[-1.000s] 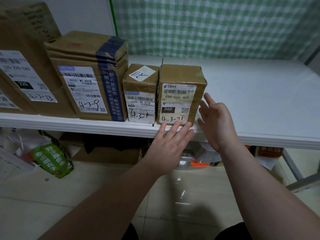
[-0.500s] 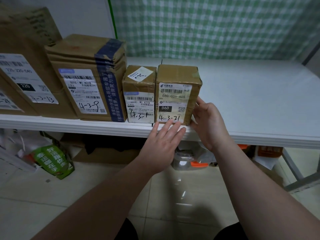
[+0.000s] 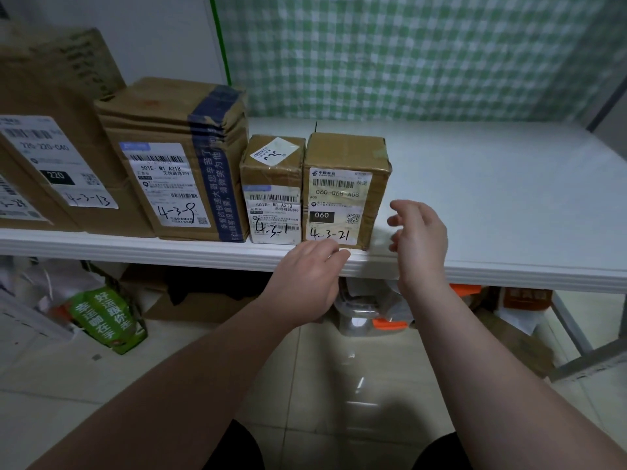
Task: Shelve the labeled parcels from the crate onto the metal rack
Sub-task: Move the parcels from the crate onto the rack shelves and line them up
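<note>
The parcel marked 4-3-21 (image 3: 343, 184) stands upright on the white rack shelf (image 3: 509, 205), directly above the left hand (image 3: 307, 278) and just left of the right hand (image 3: 422, 240). The left hand's relaxed fingers reach the parcel's lower front edge. The right hand is loosely curled, empty and not touching the parcel. The parcel marked 4-3-1 (image 3: 274, 195) stands against the first parcel's far side.

Left hand (image 3: 307, 276) flat, right hand (image 3: 419, 240) loosely curled.

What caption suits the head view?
Shelved: parcel 4-3-21 on the rack shelf, left hand and right hand open near it.
</note>
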Available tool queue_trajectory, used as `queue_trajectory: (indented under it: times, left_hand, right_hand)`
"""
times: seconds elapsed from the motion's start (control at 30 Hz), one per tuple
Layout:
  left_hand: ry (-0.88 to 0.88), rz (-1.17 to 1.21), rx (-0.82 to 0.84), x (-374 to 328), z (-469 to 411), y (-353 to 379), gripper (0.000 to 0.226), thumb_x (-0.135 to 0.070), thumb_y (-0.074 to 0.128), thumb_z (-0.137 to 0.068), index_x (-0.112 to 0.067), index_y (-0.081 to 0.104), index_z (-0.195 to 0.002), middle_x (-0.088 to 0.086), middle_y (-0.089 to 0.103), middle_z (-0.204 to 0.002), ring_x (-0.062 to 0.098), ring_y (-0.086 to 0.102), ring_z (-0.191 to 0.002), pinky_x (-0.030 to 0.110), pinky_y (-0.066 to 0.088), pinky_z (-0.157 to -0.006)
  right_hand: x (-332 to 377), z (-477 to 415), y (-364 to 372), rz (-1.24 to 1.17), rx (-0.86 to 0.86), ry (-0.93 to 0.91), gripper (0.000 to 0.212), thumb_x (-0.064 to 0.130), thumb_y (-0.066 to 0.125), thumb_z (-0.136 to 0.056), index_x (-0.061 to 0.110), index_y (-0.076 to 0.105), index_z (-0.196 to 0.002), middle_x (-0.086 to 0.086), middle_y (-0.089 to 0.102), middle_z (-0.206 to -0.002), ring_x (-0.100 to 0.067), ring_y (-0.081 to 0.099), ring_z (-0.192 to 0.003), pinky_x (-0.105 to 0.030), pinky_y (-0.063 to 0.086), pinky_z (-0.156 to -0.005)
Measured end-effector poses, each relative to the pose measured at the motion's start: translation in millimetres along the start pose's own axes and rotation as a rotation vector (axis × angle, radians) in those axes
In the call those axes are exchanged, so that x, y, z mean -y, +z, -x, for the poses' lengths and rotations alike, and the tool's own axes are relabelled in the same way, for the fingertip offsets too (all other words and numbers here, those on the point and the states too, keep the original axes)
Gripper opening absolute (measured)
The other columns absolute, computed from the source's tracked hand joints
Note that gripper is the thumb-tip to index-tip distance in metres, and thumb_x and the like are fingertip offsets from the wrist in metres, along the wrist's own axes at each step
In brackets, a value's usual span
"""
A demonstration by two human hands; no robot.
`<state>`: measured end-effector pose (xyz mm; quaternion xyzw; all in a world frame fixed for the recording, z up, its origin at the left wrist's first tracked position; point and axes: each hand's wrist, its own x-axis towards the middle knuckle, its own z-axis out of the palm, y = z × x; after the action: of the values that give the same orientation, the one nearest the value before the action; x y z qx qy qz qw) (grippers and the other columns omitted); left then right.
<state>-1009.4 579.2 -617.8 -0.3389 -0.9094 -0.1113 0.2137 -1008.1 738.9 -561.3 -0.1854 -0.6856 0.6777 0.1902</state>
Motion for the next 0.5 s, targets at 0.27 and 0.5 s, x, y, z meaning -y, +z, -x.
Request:
queue_trajectory:
  times: [0.27,0.5]
  left_hand:
    - [-0.136,0.073,0.110,-5.7,-2.7,0.5,0.021,-0.011,0.053,-0.072,-0.005,0.066,-0.086,0.010,0.059,-0.079,0.029,0.054,-0.075,0.040,0.045,-0.071]
    - [-0.311,0.205,0.508,-20.3,-17.6,-84.8,0.017,-0.013,0.051,-0.087,-0.010,0.063,-0.099,0.001,0.051,-0.093,0.018,0.051,-0.088,0.028,0.039,-0.074]
  right_hand:
    - [-28.7,18.4,21.1,0.095,0.008,-0.007,0.028,0.016,0.058,-0.085,0.017,0.058,-0.057,0.007,0.054,-0.055,-0.011,0.049,-0.063,-0.030,0.040,-0.065]
    - [28.3,44.0,6.2,0.335,0.269,0.298,0.026,0.030,0.060,-0.083,0.009,0.065,-0.069,-0.006,0.062,-0.064,-0.018,0.053,-0.066,-0.039,0.045,-0.069]
